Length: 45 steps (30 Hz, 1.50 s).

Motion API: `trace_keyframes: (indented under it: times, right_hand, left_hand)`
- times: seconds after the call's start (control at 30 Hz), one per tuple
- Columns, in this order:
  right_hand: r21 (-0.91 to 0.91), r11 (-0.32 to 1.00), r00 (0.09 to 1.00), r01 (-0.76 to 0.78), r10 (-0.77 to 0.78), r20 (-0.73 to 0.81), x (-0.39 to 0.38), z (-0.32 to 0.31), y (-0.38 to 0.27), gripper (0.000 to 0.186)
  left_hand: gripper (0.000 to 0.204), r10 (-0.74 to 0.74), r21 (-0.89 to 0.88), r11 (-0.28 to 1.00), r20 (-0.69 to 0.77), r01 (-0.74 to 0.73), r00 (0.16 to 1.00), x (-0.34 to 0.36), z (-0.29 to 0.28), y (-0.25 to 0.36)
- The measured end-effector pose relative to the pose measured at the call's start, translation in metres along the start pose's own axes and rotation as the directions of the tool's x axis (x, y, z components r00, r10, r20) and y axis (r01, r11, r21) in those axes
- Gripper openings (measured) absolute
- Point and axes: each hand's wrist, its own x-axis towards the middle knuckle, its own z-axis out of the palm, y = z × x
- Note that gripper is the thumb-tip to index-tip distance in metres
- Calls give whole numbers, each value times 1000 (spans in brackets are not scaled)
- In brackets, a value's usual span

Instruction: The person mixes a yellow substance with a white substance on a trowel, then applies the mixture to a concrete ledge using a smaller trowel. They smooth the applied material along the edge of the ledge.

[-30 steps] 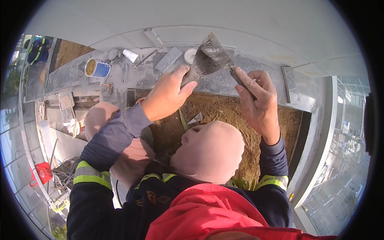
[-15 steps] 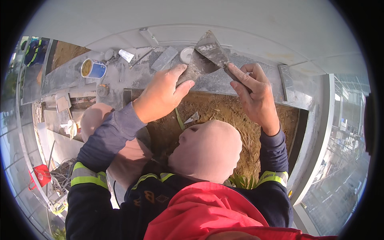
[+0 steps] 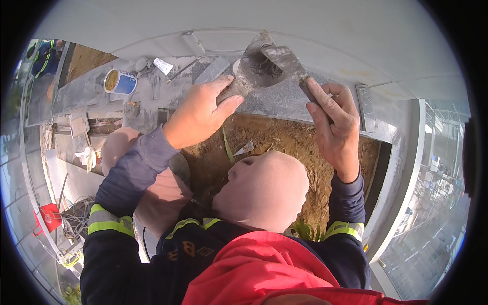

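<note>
My left hand [image 3: 195, 114] is closed round the handle end of a trowel [image 3: 250, 76], its wide blade smeared with grey paste. In my right hand [image 3: 335, 119] is a putty knife [image 3: 284, 58], gripped by its dark handle with the forefinger stretched along it. The knife's blade overlaps the upper right of the trowel's blade; whether they touch I cannot tell. Both tools are held up before the grey ledge [image 3: 300, 104]. A round white lid or disc behind the trowel is mostly hidden.
On the ledge stand an open blue-and-white can [image 3: 120, 82], a white tube [image 3: 162, 66], a grey tile piece [image 3: 212, 70] and a tape roll [image 3: 131, 109]. Bare soil [image 3: 264, 132] lies below. A red container [image 3: 49, 218] and tangled cables are at lower left.
The putty knife's blade has swung and shifted to the right across the trowel, uncovering more of its paste-smeared face. My right hand has moved slightly right; my left hand stays nearly in place.
</note>
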Motion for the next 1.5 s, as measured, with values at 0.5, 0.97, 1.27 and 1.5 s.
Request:
trace_keyframes:
  times: [0.5,0.97,1.27,1.5]
  right_hand:
    - [289,957,981,-5,-51,187,15,-41,36,39]
    - [267,962,957,-52,-28,288,2,-22,81,41]
    - [770,519,919,-372,323,226,-26,7,14,56]
    - [850,272,873,-452,333,358,-14,50,-5,54]
  left_hand:
    - [54,-3,-396,907,331,141,944,13,-21,-21]
    - [42,97,-546,837,199,28,975,5,-24,-26]
    - [39,68,-324,936,-220,-139,973,15,8,-12]
    - [31,139,-272,930,-362,-247,922,31,31,8]
